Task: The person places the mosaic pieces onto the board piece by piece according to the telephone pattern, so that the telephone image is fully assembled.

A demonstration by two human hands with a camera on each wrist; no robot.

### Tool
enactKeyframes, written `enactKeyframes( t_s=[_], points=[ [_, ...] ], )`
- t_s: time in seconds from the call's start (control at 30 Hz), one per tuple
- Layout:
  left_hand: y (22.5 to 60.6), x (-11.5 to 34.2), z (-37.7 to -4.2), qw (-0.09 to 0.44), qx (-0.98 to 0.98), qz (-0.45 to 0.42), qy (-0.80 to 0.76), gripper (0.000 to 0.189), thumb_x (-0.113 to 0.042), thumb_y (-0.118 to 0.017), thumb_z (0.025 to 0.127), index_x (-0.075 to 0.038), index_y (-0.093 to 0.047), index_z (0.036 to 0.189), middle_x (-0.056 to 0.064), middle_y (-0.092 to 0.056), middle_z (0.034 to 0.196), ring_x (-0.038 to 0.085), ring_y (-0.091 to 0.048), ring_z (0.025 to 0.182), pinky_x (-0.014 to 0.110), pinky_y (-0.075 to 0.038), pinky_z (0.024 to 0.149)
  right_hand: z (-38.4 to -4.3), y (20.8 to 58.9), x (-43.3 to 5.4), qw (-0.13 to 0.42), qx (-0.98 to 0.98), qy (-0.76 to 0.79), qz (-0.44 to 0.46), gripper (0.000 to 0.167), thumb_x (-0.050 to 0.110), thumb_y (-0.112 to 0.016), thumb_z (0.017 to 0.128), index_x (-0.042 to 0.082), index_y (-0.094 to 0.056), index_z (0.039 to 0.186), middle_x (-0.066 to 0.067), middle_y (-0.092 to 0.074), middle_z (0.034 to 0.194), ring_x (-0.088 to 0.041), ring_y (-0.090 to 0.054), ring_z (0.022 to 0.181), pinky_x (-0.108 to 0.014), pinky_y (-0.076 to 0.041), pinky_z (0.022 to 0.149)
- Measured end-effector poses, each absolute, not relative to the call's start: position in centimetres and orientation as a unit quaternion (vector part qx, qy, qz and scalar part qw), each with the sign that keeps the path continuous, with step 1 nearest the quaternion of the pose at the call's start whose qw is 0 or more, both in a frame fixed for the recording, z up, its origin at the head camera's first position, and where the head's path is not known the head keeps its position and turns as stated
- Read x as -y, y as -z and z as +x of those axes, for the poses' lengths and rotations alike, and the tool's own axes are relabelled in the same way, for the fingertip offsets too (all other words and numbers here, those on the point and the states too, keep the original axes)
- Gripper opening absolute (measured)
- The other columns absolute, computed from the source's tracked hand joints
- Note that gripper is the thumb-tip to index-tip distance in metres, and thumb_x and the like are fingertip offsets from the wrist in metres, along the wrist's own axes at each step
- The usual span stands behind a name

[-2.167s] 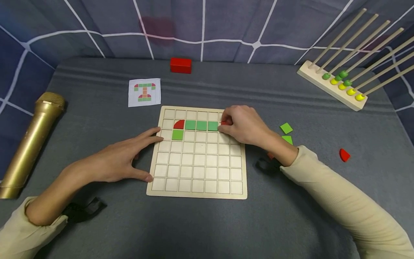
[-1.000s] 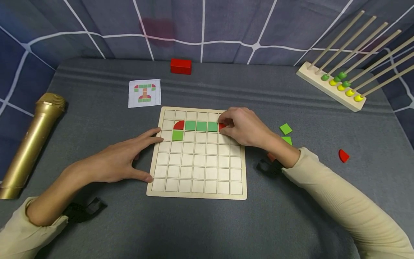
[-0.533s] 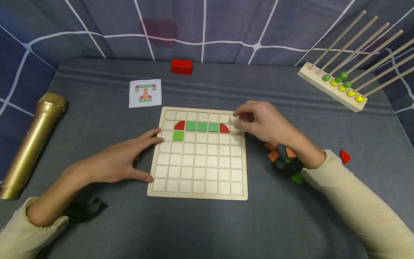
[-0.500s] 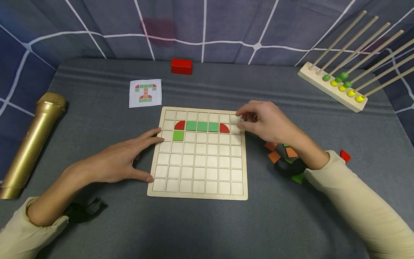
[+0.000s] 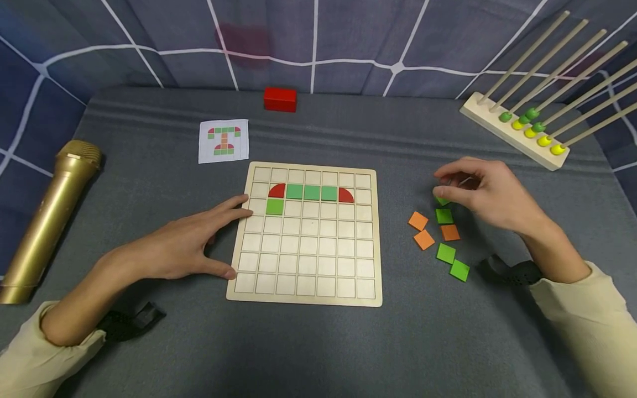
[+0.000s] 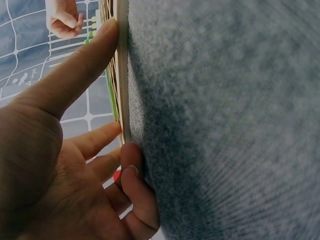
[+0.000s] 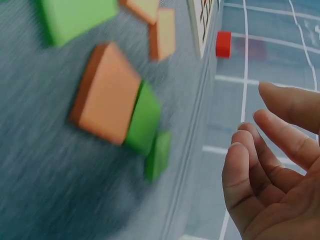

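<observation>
The thumb and fingertips of my left hand [image 5: 181, 249] touch the left edge of the wooden grid board [image 5: 308, 262]; in the left wrist view the lower fingers bend at that edge. Two red quarter-round tiles, left [image 5: 277, 191] and right [image 5: 345, 195], flank a row of darker green square tiles [image 5: 312, 193]. Under the left one lies a light green tile [image 5: 275, 207]. Right of the board, my right hand [image 5: 490, 190] hovers with fingers loosely bent and nothing between them, its fingertips over a green tile [image 5: 442, 200] they partly cover. Orange tiles [image 5: 424, 240] lie nearby.
A pattern card [image 5: 223, 141] lies behind the board, with a red block [image 5: 280, 99] further back. A gold microphone [image 5: 50, 221] is at far left. At the back right stands a peg counter [image 5: 517, 132] with green and yellow beads. More green tiles [image 5: 446, 253] lie right of the board.
My right hand let go of the right red quarter-round tile, leaving it in its cell, and moved right off the board to the loose tiles. My left hand stayed in place.
</observation>
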State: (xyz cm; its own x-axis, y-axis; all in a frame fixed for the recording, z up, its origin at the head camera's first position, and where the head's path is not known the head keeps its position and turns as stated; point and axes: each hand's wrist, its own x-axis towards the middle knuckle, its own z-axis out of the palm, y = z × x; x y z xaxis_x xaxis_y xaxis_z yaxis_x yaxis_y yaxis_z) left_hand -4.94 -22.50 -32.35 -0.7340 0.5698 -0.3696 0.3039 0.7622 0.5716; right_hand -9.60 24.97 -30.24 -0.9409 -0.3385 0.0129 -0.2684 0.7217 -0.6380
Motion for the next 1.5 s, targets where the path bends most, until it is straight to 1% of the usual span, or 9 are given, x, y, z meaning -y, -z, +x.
enactKeyframes(
  t_s=[0.1,0.33,0.5,0.73,1.0,1.13,1.27,1.37,1.5],
  points=[
    [32.3,22.5,-4.9,0.273,-0.898,0.242,-0.245,0.098,-0.053,-0.083,0.073,-0.021,-0.036,0.152,-0.004,-0.012,0.163,0.014,-0.047,0.075,0.033,-0.036,0.065,-9.5,30.6,-26.3,0.050,-0.927,0.343,-0.143,0.025,0.005,-0.074,0.088,0.004,-0.071,0.113,0.000,-0.064,0.094,-0.009,-0.054,0.080,-0.015,-0.041,0.068],
    [32.3,22.5,-4.9,0.272,-0.899,0.242,-0.245,0.098,-0.055,-0.083,0.073,-0.021,-0.036,0.152,-0.004,-0.011,0.164,0.015,-0.047,0.078,0.036,-0.036,0.070,-9.4,31.9,-28.0,0.055,-0.933,0.337,-0.116,0.024,0.005,-0.072,0.089,0.002,-0.070,0.113,-0.002,-0.063,0.090,-0.009,-0.052,0.077,-0.017,-0.039,0.066],
    [32.3,22.5,-4.9,0.268,-0.900,0.247,-0.238,0.099,-0.057,-0.081,0.073,-0.021,-0.035,0.152,-0.003,-0.011,0.164,0.016,-0.048,0.085,0.037,-0.036,0.074,-9.5,32.9,-28.4,0.078,-0.931,0.334,-0.121,0.029,0.002,-0.073,0.088,0.001,-0.068,0.117,-0.006,-0.063,0.095,-0.008,-0.053,0.078,-0.017,-0.039,0.066],
    [32.3,22.6,-4.9,0.270,-0.900,0.247,-0.236,0.098,-0.058,-0.080,0.073,-0.022,-0.035,0.153,-0.005,-0.011,0.164,0.015,-0.048,0.082,0.037,-0.037,0.073,-9.8,33.1,-28.2,0.109,-0.927,0.327,-0.147,0.033,0.001,-0.069,0.090,0.001,-0.065,0.123,-0.010,-0.062,0.102,-0.010,-0.054,0.081,-0.020,-0.040,0.066],
    [32.3,22.6,-4.9,0.267,-0.902,0.247,-0.233,0.099,-0.060,-0.079,0.073,-0.023,-0.034,0.153,-0.006,-0.010,0.164,0.022,-0.046,0.108,0.041,-0.037,0.081,-9.7,33.1,-28.1,0.103,-0.921,0.335,-0.169,0.040,-0.005,-0.070,0.087,0.002,-0.064,0.127,-0.011,-0.062,0.110,-0.010,-0.053,0.082,-0.020,-0.040,0.065],
    [32.3,22.5,-4.9,0.269,-0.902,0.245,-0.232,0.099,-0.060,-0.079,0.073,-0.023,-0.034,0.153,-0.005,-0.010,0.164,0.021,-0.047,0.104,0.040,-0.037,0.080,-9.6,33.1,-28.0,0.095,-0.921,0.330,-0.186,0.044,-0.008,-0.070,0.085,0.003,-0.063,0.127,-0.010,-0.062,0.113,-0.008,-0.053,0.083,-0.020,-0.040,0.065],
    [32.2,22.5,-5.0,0.273,-0.901,0.243,-0.234,0.099,-0.059,-0.080,0.073,-0.023,-0.035,0.153,-0.005,-0.010,0.164,0.019,-0.049,0.093,0.038,-0.036,0.076,-9.6,33.1,-27.9,0.090,-0.923,0.322,-0.189,0.042,-0.008,-0.071,0.085,0.002,-0.064,0.126,-0.008,-0.062,0.105,-0.009,-0.052,0.082,-0.021,-0.039,0.065],
    [32.2,22.5,-5.0,0.272,-0.901,0.243,-0.234,0.099,-0.059,-0.080,0.073,-0.022,-0.035,0.153,-0.005,-0.010,0.164,0.019,-0.049,0.095,0.038,-0.036,0.076,-9.6,33.2,-27.9,0.090,-0.924,0.321,-0.188,0.041,-0.006,-0.071,0.085,0.002,-0.065,0.124,-0.006,-0.060,0.099,-0.010,-0.051,0.082,-0.021,-0.039,0.065],
    [32.3,22.5,-5.0,0.270,-0.901,0.245,-0.234,0.099,-0.058,-0.080,0.073,-0.022,-0.035,0.153,-0.005,-0.011,0.164,0.020,-0.048,0.097,0.038,-0.036,0.077,-9.6,33.1,-28.0,0.096,-0.923,0.322,-0.189,0.041,-0.007,-0.070,0.086,0.002,-0.065,0.125,-0.006,-0.061,0.100,-0.010,-0.051,0.082,-0.021,-0.039,0.065]
  ],
)
